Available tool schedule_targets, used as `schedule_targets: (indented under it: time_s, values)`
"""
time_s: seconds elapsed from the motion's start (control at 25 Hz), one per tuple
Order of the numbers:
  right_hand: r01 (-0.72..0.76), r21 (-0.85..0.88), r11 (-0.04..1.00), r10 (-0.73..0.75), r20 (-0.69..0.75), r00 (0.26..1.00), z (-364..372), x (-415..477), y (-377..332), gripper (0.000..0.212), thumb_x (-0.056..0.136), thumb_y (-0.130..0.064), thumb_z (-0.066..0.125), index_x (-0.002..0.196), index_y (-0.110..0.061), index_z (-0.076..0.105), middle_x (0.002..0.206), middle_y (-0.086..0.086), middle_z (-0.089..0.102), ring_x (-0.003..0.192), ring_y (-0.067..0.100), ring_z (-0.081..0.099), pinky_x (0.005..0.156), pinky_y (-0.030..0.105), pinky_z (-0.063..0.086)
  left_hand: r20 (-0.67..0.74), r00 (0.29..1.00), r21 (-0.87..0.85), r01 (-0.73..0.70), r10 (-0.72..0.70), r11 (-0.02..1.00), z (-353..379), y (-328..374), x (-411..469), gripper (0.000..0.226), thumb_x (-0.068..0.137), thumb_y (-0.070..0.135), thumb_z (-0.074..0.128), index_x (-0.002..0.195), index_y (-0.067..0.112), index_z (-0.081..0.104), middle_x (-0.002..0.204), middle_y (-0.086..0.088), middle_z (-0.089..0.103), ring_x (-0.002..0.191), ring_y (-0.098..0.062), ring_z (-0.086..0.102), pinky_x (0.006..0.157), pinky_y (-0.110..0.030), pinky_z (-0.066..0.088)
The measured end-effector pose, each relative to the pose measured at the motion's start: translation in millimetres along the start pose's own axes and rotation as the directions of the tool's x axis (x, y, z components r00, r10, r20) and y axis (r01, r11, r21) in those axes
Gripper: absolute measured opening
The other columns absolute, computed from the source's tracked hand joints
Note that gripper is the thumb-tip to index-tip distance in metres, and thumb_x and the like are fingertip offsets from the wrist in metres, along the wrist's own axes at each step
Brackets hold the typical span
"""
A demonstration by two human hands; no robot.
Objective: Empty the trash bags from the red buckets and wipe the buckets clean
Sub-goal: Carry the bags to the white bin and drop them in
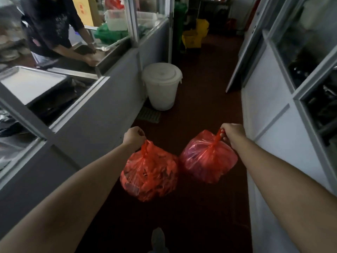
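Head view: person's left hand (134,136) is fisted round the neck of the left bag (148,172), which hangs at 6 o'clock. Right bag (207,157) at 5 touches it, neck gripped in the curled right hand (232,133). Step looks like the carry-out. Next: walk toward 12, clearing the white bucket (162,84). Red buckets not in view.

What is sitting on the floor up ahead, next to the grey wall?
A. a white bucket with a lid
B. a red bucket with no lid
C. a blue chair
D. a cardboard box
A: a white bucket with its lid on stands on the dark floor beside the grey wall, ahead of the two red bags.
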State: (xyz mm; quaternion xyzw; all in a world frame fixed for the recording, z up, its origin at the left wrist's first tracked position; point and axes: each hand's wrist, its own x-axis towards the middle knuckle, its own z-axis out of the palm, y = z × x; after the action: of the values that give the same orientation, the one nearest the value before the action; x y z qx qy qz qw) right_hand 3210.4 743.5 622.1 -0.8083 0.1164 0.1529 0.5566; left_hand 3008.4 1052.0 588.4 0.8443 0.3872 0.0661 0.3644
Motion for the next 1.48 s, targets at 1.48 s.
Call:
schedule_targets:
  time_s: [1.48]
  values:
    - [-0.052, -0.340, 0.939, 0.119, 0.178, 0.977, 268, 850, -369, 0.006, 0.080, -0.011, 0.063, 0.078, -0.007, 0.067, 0.065, 0.006, 0.063, 0.052, 0.014, 0.059, 0.044, 0.023, 0.041, 0.144, 0.884, -0.009, 0.452, -0.446, 0.892, 214, 294, 807, 0.003, 0.074, 0.012, 0.069, 0.076, 0.013, 0.070, 0.078, -0.007, 0.072, 0.079, -0.027, 0.070, 0.075, -0.036, 0.059]
